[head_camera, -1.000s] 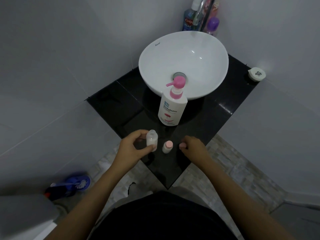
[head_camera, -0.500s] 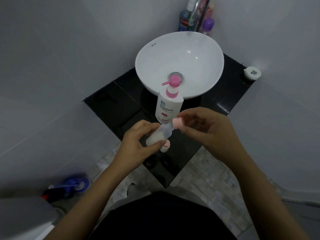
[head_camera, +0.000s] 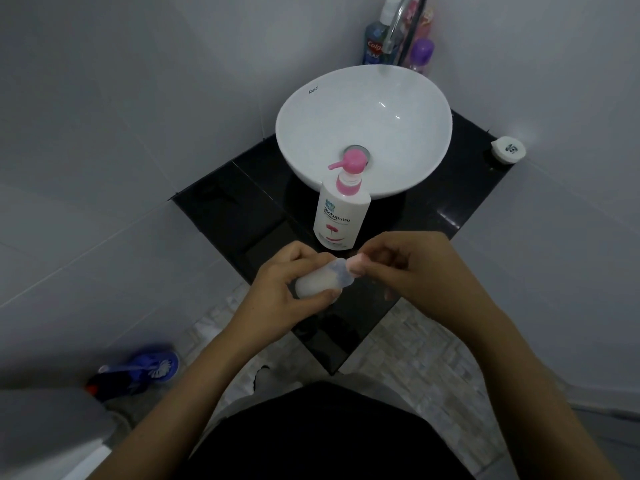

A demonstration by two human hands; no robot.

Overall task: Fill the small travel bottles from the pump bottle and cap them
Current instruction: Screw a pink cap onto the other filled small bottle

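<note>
Left hand: the left hand [head_camera: 282, 296] was wrapped around the travel bottle [head_camera: 320, 280], which lay tilted over the front corner of the black counter [head_camera: 221, 206], its milky fill visible.
Pump bottle: the pump bottle [head_camera: 341, 211] stood upright just behind both hands, against the white basin [head_camera: 408, 168].
Right hand: the right hand [head_camera: 412, 268] pinched the pink cap [head_camera: 355, 264] at the bottle's mouth.

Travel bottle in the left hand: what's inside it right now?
The travel bottle shows whitish liquid through its clear wall, filling most of the visible body. The left hand covers its base, and the right hand with the pink cap hides the neck.
</note>
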